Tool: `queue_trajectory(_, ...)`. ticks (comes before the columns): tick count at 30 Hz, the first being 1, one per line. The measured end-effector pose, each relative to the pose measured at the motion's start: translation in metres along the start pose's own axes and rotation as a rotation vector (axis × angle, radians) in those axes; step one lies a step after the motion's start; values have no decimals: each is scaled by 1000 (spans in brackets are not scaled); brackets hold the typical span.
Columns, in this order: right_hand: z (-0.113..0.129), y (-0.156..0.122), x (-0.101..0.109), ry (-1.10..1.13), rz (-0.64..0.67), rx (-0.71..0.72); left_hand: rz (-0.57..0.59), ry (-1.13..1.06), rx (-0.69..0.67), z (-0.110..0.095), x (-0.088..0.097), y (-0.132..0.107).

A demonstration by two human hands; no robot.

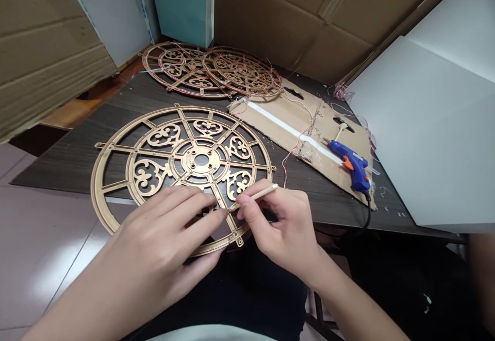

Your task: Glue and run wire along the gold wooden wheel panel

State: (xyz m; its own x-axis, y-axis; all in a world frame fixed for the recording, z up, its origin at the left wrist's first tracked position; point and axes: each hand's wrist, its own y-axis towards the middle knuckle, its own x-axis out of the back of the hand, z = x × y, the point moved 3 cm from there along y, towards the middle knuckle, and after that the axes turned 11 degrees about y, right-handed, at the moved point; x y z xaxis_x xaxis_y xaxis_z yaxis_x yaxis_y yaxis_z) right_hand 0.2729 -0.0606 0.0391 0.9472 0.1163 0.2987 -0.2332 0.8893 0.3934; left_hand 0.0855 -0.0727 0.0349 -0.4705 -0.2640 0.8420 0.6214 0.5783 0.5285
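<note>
A round, wheel-shaped openwork wooden panel (pixel 188 162) with spokes and scroll ornaments lies on the table's near edge, its front rim reaching past it. My left hand (pixel 166 243) grips its near side, fingers over the spokes and thumb by the outer rim. Between the thumb and fingers of my right hand (pixel 284 227) is a thin pale wooden stick (pixel 265 191). The stick's lower tip meets a spoke close to my left fingertips. Part of the panel's near side is hidden under my left hand.
Two similar round panels (pixel 243 73) with red and white wires overlap at the back. To the right, a blue glue gun (pixel 351 163) and another small stick (pixel 341 131) lie on a cardboard sheet (pixel 286 109). Cardboard walls (pixel 270 16) and a white panel (pixel 436 140) enclose the dark table (pixel 73 150).
</note>
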Motion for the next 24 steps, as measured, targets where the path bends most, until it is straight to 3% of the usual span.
queue_trajectory(13,7,3,0,-109,64,92,7,-14,26,2,2,-1)
queue_trajectory(21,-9,7,1,158,-28,-234,2,1,10,3,2,1)
queue_trajectory(24,-9,6,2,193,-39,-254,3,4,2,2,2,1)
